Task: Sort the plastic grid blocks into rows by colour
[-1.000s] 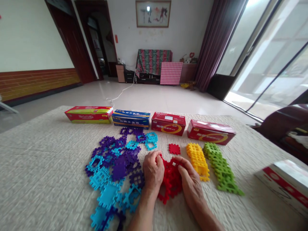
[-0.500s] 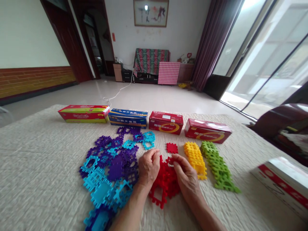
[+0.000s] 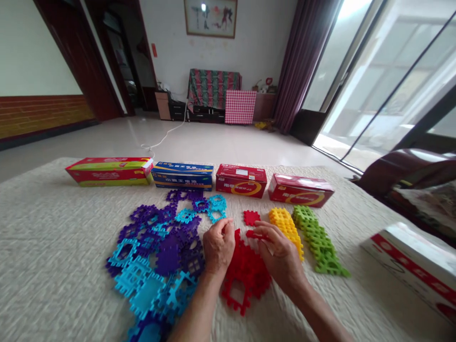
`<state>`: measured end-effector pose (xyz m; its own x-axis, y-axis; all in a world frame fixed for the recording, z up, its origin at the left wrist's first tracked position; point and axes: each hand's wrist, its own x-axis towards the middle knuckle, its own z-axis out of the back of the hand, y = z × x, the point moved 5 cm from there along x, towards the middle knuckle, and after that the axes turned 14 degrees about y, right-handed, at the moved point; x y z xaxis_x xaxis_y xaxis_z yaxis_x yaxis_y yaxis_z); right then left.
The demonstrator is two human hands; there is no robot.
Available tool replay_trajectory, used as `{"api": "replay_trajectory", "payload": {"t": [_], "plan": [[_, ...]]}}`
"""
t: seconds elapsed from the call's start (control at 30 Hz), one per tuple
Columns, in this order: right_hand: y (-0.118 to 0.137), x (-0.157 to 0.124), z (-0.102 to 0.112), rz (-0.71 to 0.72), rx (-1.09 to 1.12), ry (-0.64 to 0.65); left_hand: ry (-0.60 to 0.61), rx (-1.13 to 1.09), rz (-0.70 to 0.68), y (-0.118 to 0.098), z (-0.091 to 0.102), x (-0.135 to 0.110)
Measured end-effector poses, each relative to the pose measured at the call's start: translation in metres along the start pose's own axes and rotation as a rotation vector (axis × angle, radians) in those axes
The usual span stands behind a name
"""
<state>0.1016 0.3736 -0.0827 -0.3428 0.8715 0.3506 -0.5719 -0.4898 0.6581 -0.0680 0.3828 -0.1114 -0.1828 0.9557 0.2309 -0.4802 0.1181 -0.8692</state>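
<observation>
- The fingers [image 3: 268,232] of the right hand [image 3: 283,256] are closed in a pinch on a flat red piece [image 3: 253,234]. It is held just above the red heap [image 3: 245,275] at the centre of the frame.
- The piece is seen nearly edge-on. Its long axis runs left to right, with the free end turned toward the left hand [image 3: 218,244].
- The left hand's fingers are curled narrow just beside that end; whether anything is gripped there cannot be told.
- Contact with the piece is seen only at the right hand.
- Further out:
  - A lone red tile [image 3: 251,217] lies above the hands.
  - A yellow row [image 3: 285,222] and a green row [image 3: 318,240] lie to the right.
  - Purple and blue pieces [image 3: 156,242] are spread to the left.
  - Four boxes [image 3: 241,180] are lined across the tabletop [image 3: 53,247] behind.
</observation>
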Motion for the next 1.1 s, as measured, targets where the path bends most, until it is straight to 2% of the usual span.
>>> {"api": "replay_trajectory", "payload": {"t": [0.1, 0.2, 0.37, 0.43, 0.53, 0.67, 0.83, 0.97, 1.1], "plan": [[0.000, 0.000, 0.011, -0.064, -0.080, 0.058, -0.017, 0.029, 0.000, 0.000, 0.000, 0.000], [0.004, 0.007, 0.017, -0.131, -0.204, 0.230, -0.035, 0.050, 0.002, -0.001, 0.000, 0.001], [0.008, 0.021, 0.008, -0.147, -0.407, 0.578, -0.043, 0.008, 0.014, 0.000, 0.001, 0.001], [0.007, 0.023, 0.003, -0.128, -0.437, 0.671, -0.040, -0.004, 0.018, 0.000, 0.000, 0.001], [0.004, 0.021, -0.003, -0.132, -0.481, 0.743, -0.040, -0.010, 0.026, -0.001, 0.000, 0.000], [0.006, 0.021, 0.000, -0.101, -0.498, 0.740, -0.040, -0.024, 0.026, -0.002, 0.000, 0.000], [0.006, 0.050, 0.011, -0.044, -0.568, 0.586, -0.055, -0.001, 0.020, -0.003, 0.001, -0.001], [-0.007, 0.073, 0.007, -0.029, -0.613, 0.549, -0.053, -0.010, 0.010, -0.003, 0.002, 0.000], [-0.016, 0.079, 0.000, -0.017, -0.610, 0.540, -0.053, -0.024, 0.018, -0.003, 0.002, 0.000]]}}
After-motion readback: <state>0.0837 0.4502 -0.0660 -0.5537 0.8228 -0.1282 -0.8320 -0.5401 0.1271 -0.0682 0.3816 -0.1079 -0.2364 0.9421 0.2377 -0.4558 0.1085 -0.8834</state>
